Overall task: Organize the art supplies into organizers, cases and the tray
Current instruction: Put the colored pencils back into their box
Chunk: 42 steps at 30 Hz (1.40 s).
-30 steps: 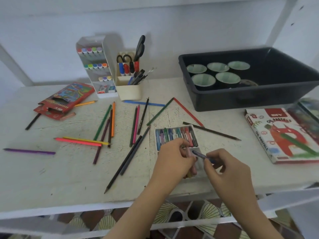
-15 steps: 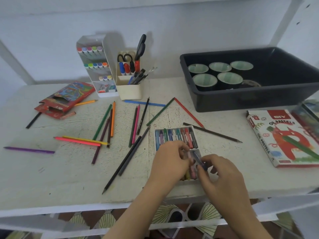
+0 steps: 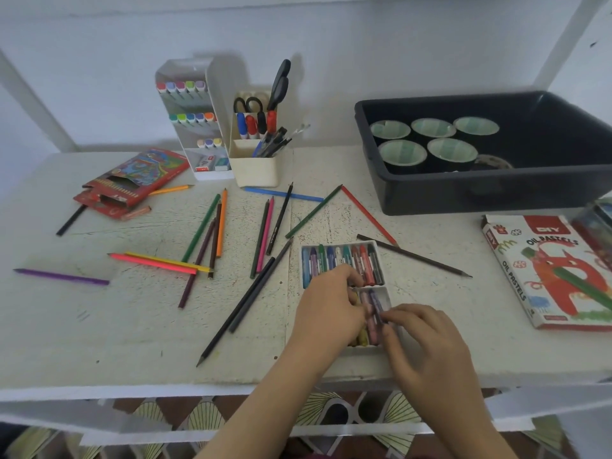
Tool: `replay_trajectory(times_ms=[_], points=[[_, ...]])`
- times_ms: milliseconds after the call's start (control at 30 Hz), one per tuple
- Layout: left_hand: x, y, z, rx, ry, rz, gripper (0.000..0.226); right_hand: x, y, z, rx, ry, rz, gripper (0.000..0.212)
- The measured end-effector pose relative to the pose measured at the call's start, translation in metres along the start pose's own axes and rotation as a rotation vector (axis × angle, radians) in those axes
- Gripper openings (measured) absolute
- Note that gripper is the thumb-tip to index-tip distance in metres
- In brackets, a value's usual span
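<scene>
Pinching the dark purple oil pastel [image 3: 376, 303] in the right hand [image 3: 427, 342] and laying it flat into the near compartment of the white plastic tray [image 3: 388, 297] on the white tabletop [image 3: 132, 326], steadying neighbouring pastels [image 3: 364, 336] under the curled left hand [image 3: 328, 313], grip there unclear.

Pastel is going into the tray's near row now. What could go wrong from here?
1. The pastel tray sits close to the front edge of the table; a push from the right hand might slide it off.
2. The purple pastel pinched by that hand enters a crowded row; forcing it may snap it.
3. The left hand covers part of that row, hiding the fit.
</scene>
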<state>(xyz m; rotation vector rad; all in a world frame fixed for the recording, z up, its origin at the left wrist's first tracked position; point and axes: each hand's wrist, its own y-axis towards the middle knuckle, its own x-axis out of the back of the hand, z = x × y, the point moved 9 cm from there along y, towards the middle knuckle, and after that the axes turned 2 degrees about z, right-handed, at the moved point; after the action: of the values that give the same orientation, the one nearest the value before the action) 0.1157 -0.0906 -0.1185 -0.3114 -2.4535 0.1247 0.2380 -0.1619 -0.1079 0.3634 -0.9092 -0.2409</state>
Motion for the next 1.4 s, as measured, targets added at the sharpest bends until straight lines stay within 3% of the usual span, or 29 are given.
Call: replay_trajectory(times_ms=[400, 600, 800, 1000, 1233, 1400], points=[[-0.001, 0.004, 0.004, 0.004, -0.030, 0.054, 0.024, -0.006, 0.009, 0.018, 0.209, -0.243, 0.095, 0.024], [0.014, 0.003, 0.004, -0.029, -0.201, 0.059, 0.023, -0.007, 0.027, 0.021, 0.154, -0.189, 0.171, 0.026], [0.073, 0.001, 0.033, -0.009, -0.234, -0.114, 0.020, -0.042, 0.070, 0.057, 0.133, -0.107, 0.295, 0.017], [0.164, -0.012, 0.104, 0.116, -0.227, -0.373, 0.016, -0.123, 0.119, 0.130, 0.280, -0.097, 0.516, 0.033], [0.258, -0.035, 0.183, 0.225, -0.090, -0.641, 0.019, -0.227, 0.175, 0.224, 0.450, -0.087, 0.581, 0.036], [0.294, -0.042, 0.217, 0.252, -0.038, -0.717, 0.021, -0.295, 0.205, 0.260, 0.498, -0.167, 0.550, 0.040]])
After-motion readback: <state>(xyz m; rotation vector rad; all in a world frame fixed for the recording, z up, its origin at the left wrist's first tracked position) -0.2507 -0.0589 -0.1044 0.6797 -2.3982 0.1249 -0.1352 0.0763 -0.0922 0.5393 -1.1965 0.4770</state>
